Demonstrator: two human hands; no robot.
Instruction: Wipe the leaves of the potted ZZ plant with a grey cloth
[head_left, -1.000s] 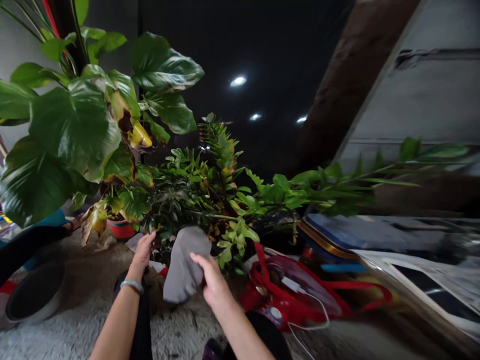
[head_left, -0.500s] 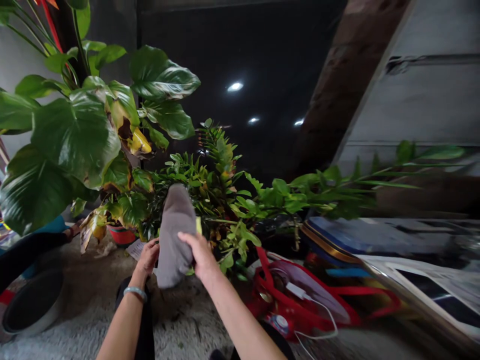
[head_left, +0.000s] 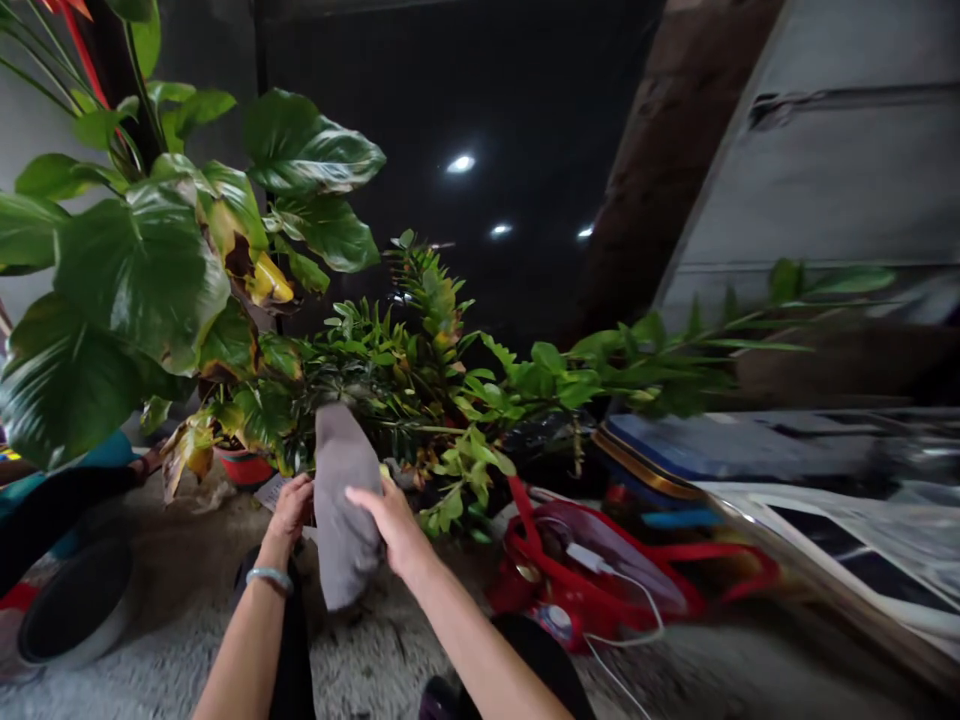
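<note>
A grey cloth item [head_left: 343,510], shaped like a sock or slipper, hangs upright in front of the plants. My right hand [head_left: 394,520] grips its right side, thumb across the front and the other fingers hidden behind it. A bit of something yellow shows beside that hand. My left hand [head_left: 292,508], below a pale bracelet [head_left: 270,577] on the wrist, is at the left edge of the grey item with its fingers bent together. What those fingers hold, if anything, is too small to make out.
Leafy plants [head_left: 142,270] spread ahead and left, with a red pot [head_left: 246,467] below. A red bag [head_left: 540,590] with a white cable lies right, beside a cluttered table [head_left: 750,500]. At left are a dark round container [head_left: 75,605] and another person's arm [head_left: 67,505].
The grey item has moved slightly down, and its top now leans left. My right hand has lowered with it. The whole view has shifted a little.
</note>
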